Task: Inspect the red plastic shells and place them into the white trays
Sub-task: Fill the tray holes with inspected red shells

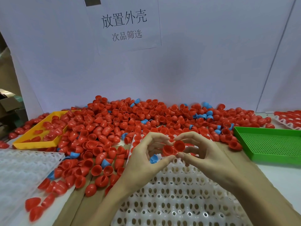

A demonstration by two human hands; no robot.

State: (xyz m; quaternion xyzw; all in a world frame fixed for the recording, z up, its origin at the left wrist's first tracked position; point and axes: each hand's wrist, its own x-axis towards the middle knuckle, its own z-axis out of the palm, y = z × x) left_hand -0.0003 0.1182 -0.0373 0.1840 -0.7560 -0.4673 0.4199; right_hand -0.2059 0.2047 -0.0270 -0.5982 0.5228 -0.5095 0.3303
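Hands: both are raised together over the far end of the white tray [177,198]. The left hand [143,159] pinches a red shell [168,150] between thumb and fingertips; the right hand [206,154] pinches a second red shell [179,145], its hollow side turned toward the camera. The two shells touch or overlap.

Backboard: a pale wall [146,70] stands behind the tray, with a paper sign [125,23] printed in Chinese characters.

White tray: directly under the forearms, a grid of cups; the cups in view at its near end look empty, while its far end is hidden by the hands.

Pile: a wide heap of red shells [114,121] lies beyond and to the left of the tray, with a few blue shells [204,115] mixed in.

Second white tray: to the left of the main tray [24,173], with loose red shells against its edge.

Green tray: to the right of the main tray [267,144], perforated, nothing visible in it.

Yellow tray: far left beyond the main tray [37,134], holding some red shells.

Filled tray: far right beyond the green tray [290,119], only a corner showing, with red shells seated in it.

Blue shell: one lies just under the left hand [153,159], at the tray's far edge.

Risk: with a light fingertip hold on smooth plastic, I judge either shell could slip and bounce back into the pile unchecked. Two shells held this close may nest or stick, so a flaw inside one could be missed. Stray blue shells near the tray could be picked up by mistake.
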